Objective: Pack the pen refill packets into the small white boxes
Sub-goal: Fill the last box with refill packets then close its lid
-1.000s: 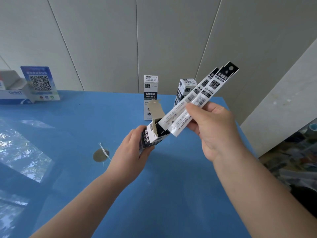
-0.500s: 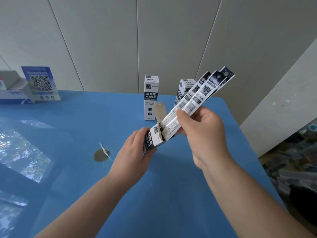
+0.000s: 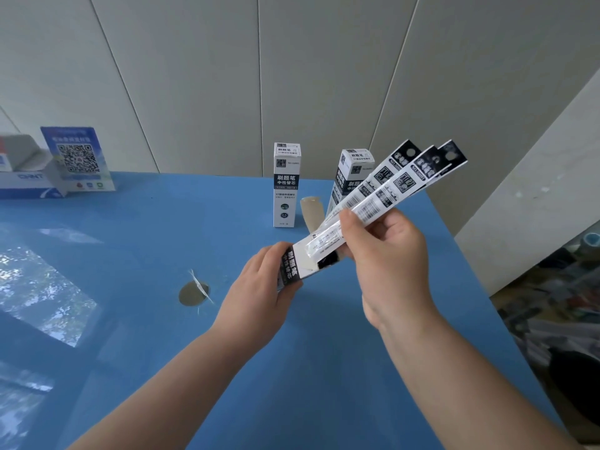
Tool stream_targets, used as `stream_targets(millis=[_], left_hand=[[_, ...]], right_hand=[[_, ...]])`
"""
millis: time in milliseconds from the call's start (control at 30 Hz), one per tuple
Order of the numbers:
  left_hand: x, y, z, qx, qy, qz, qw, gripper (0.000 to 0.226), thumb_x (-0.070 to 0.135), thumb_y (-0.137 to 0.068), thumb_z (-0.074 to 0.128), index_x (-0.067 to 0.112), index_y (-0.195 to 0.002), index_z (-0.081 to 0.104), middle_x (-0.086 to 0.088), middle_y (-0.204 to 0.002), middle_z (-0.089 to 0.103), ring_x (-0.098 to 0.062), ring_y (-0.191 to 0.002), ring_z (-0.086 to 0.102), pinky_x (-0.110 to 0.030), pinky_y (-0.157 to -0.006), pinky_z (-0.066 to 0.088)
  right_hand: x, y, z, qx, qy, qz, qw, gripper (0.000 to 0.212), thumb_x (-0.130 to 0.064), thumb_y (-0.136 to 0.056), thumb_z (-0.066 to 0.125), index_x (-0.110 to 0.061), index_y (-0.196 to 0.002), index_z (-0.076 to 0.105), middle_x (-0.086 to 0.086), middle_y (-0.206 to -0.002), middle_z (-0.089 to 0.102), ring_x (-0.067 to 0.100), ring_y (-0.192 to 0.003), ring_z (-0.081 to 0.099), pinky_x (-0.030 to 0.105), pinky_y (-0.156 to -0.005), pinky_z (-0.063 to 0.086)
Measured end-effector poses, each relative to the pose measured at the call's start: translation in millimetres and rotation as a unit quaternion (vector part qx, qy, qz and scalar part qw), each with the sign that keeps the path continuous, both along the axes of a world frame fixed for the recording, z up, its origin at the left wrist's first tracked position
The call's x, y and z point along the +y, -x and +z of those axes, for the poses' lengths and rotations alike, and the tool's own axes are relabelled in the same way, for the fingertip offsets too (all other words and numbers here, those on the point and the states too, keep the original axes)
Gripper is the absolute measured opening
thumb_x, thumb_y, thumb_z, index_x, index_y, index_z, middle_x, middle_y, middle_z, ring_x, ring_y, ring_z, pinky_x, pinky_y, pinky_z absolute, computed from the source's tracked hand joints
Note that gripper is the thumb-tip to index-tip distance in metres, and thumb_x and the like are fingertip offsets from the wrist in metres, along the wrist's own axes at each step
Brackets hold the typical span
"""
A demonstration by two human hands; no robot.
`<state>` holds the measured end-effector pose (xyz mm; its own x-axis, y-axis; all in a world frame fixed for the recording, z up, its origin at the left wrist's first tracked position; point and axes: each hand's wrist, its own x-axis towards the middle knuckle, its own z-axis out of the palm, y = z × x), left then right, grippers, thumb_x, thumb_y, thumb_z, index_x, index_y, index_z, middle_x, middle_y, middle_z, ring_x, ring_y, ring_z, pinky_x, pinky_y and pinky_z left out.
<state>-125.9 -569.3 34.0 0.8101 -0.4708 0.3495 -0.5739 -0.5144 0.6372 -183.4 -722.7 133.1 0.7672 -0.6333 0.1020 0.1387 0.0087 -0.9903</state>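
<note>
My left hand (image 3: 259,287) grips a small white box with black lettering (image 3: 293,269), tilted, its top flap (image 3: 311,212) standing open. My right hand (image 3: 386,258) pinches a fan of long black-and-white pen refill packets (image 3: 389,186) near their middle. The packets' lower ends sit in the box mouth, and their upper ends point up and to the right. Two more small white boxes stand upright on the blue table: one (image 3: 286,185) behind the open flap, the other (image 3: 350,177) partly hidden by the packets.
The blue table (image 3: 324,368) has a round hole (image 3: 193,293) with a bit of white tape left of my hands. A QR-code sign (image 3: 78,157) and a white and blue carton (image 3: 22,177) stand at the far left. The table's right edge drops to clutter.
The packets' lower ends have slid down into the open mouth of the box. Both hands have drifted slightly lower and closer together.
</note>
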Motion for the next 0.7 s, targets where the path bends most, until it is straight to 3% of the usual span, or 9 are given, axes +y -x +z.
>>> stream_targets(millis=[100,233,333,467,567,633,700], left_hand=[[1,-1,0,0.003,0.004,0.003,1.0,0.049,0.025,-0.092,0.067,0.038,-0.13,0.037,0.029,-0.115,0.042,-0.006,-0.108,0.047,-0.025,-0.084,0.039],[3,-4,-1,0.019,0.02,0.005,1.0,0.046,0.024,-0.092,0.066,0.035,-0.129,0.041,0.022,-0.113,0.049,-0.008,-0.105,0.049,-0.028,-0.084,0.041],[3,-4,-1,0.02,0.026,0.003,0.999,0.046,0.024,-0.092,0.066,0.036,-0.128,0.04,0.022,-0.113,0.049,-0.008,-0.106,0.05,-0.028,-0.084,0.042],[2,-4,-2,0.021,0.031,0.006,0.999,0.046,0.024,-0.091,0.067,0.036,-0.128,0.041,0.023,-0.112,0.05,-0.006,-0.104,0.05,-0.027,-0.083,0.042],[1,-4,-3,0.022,0.031,0.008,0.999,0.047,0.025,-0.091,0.067,0.037,-0.127,0.041,0.027,-0.11,0.047,-0.004,-0.103,0.049,-0.026,-0.081,0.042],[0,-4,-3,0.016,0.033,0.008,0.999,0.049,0.024,-0.091,0.068,0.039,-0.127,0.039,0.031,-0.109,0.044,-0.001,-0.101,0.047,-0.025,-0.081,0.041],[1,-4,-3,0.009,0.036,0.011,0.999,0.052,0.023,-0.091,0.069,0.043,-0.125,0.036,0.036,-0.108,0.042,0.002,-0.1,0.044,-0.021,-0.08,0.039]], right_hand=[[-9,-1,1,-0.013,-0.019,0.0,1.0,0.003,-0.019,-0.085,0.073,-0.017,-0.086,0.075,0.005,-0.09,0.08,0.026,-0.088,0.077,0.046,-0.084,0.063],[-13,-2,-1,-0.015,-0.039,0.005,0.999,0.006,-0.011,-0.092,0.071,-0.015,-0.089,0.075,0.007,-0.093,0.08,0.025,-0.09,0.077,0.045,-0.085,0.063],[-3,-1,-8,0.006,-0.032,0.003,0.999,0.004,-0.023,-0.083,0.074,-0.019,-0.082,0.075,0.006,-0.088,0.079,0.023,-0.086,0.075,0.051,-0.088,0.061],[11,3,-17,0.039,0.004,0.001,0.999,0.013,-0.032,-0.08,0.072,-0.021,-0.086,0.075,-0.003,-0.086,0.079,0.018,-0.087,0.076,0.049,-0.089,0.06],[9,4,-18,0.067,0.086,0.022,0.994,0.015,-0.036,-0.082,0.072,-0.021,-0.085,0.073,-0.012,-0.08,0.078,0.006,-0.078,0.074,0.028,-0.074,0.06],[3,2,-16,0.113,0.163,0.067,0.978,0.011,-0.035,-0.084,0.075,-0.024,-0.084,0.073,-0.019,-0.075,0.075,-0.002,-0.071,0.07,0.013,-0.06,0.051],[-3,1,-12,0.145,0.202,0.105,0.963,0.008,-0.034,-0.084,0.078,-0.026,-0.086,0.074,-0.024,-0.076,0.073,-0.006,-0.072,0.067,0.008,-0.057,0.046]])
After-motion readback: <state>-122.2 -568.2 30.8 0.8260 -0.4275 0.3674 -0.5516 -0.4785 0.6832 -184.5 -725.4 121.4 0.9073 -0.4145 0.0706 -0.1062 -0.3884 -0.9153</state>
